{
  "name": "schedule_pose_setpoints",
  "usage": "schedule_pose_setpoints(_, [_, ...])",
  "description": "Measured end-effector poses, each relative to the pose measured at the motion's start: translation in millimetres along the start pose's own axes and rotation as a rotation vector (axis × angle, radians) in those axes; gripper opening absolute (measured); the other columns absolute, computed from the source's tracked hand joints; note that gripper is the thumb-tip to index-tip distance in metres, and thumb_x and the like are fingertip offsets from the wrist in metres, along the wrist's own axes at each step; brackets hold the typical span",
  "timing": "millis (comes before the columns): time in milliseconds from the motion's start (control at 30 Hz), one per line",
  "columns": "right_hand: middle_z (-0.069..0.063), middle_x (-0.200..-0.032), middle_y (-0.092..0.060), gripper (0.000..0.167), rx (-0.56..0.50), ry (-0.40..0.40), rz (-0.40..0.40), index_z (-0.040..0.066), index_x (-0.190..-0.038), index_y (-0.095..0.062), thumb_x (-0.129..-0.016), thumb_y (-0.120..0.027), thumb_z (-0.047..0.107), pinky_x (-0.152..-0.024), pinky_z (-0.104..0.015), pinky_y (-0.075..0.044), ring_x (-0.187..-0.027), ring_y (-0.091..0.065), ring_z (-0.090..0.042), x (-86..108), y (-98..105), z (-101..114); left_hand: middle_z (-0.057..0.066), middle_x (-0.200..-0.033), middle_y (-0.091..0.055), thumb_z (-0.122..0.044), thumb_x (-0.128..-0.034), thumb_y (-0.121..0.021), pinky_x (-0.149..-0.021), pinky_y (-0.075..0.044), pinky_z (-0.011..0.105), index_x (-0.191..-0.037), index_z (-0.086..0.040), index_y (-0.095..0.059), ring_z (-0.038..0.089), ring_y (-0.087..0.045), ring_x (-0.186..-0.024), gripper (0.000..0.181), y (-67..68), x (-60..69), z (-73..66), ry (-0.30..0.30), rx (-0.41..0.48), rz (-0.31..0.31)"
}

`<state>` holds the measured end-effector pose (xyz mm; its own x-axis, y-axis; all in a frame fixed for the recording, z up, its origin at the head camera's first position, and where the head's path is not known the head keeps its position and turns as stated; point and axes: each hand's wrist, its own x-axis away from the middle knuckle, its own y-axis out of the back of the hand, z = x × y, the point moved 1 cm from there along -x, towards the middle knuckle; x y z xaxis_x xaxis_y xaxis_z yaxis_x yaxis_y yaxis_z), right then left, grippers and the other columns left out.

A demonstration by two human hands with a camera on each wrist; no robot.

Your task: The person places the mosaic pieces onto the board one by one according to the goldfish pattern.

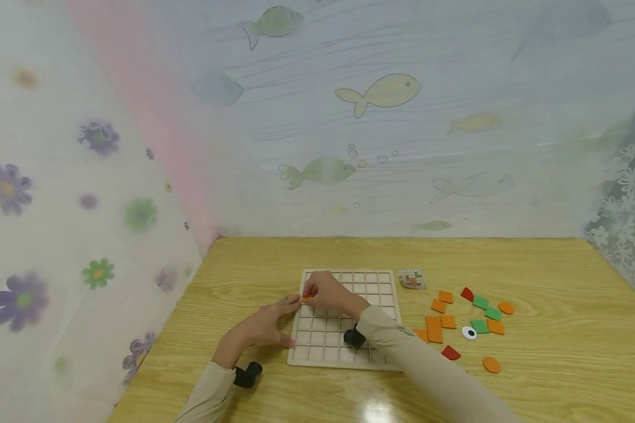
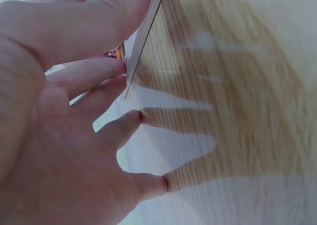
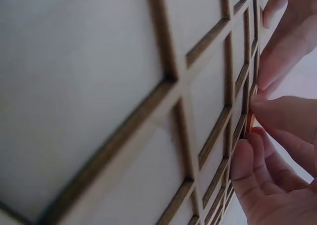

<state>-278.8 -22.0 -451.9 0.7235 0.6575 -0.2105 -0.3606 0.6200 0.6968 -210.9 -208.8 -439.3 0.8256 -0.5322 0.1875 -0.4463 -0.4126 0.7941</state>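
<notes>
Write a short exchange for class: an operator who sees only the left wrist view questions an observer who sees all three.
Operator: I see the left grip at the edge of the board. What is the other one doing?
Observer: The right grip pinches an orange piece.
Operator: What lies right of the board?
Observer: Loose orange pieces, green pieces and red pieces, among other things, lie there on the table.

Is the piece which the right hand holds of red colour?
No, the right hand holds an orange piece at the grid board.
</notes>
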Motion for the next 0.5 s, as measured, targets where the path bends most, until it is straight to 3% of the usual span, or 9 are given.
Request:
schedule_pose_setpoints(233, [-0.012, -0.09, -0.064, 0.011, 0.048, -0.001, 0.02, -0.002, -0.087, -0.073, -0.082, -0.065, -0.006, -0.066, -0.026, -0.051, -0.079, -0.06, -0.021, 4.0, 5, 3, 0.016, -0.154, -0.021, -0.019, -0.0763, -0.079, -0.105, -0.008, 0.067, -0.146, -0.004, -0.034, 0.039, -0.019, -0.14, 0.085, -0.2, 1.0, 0.3, -0.009, 0.0, -0.001])
schedule_pose_setpoints(500, [-0.007, -0.092, -0.063, 0.014, 0.061, -0.003, 0.094, 0.003, -0.095, -0.071, -0.083, -0.064, 0.0, -0.066, -0.025, -0.047, -0.077, -0.056, -0.016, 25.8, 19, 5, 0.015, -0.154, -0.022, -0.017, -0.0753, -0.08, -0.106, -0.013, 0.065, -0.145, -0.003, -0.035, 0.041, -0.018, -0.139, 0.085, -0.1, 0.7, 0.2, -0.009, 0.016, -0.005])
